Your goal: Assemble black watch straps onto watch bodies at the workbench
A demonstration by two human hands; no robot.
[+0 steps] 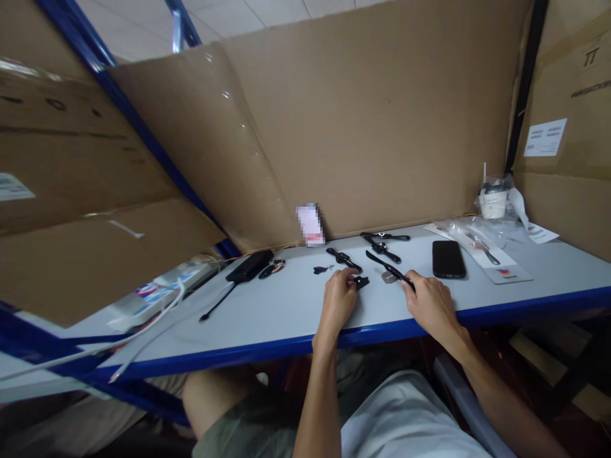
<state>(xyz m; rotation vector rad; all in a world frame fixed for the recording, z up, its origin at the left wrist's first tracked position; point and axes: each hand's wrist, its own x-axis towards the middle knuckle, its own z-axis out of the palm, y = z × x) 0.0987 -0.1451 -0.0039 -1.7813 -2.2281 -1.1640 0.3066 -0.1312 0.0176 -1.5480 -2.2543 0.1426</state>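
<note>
My left hand point(340, 299) rests on the white table point(267, 312), its fingers pinched on a small black part point(361, 282). To its right, my right hand point(427, 300) is closed on the near end of a thin black tool point(389, 268) that points up and left across the table. A small grey flat piece point(388, 277) lies just under that tool. Several black watch straps and watch parts point(382, 245) lie beyond the hands, and a tiny black piece point(321, 270) sits to the left of my left hand.
A black phone point(448, 259) lies face down to the right. Clear plastic bags, a paper sheet point(496, 254) and a white cup point(492, 202) sit at the far right. A black box point(249, 266), cables and a power strip point(157, 292) are at left. Cardboard walls surround the table.
</note>
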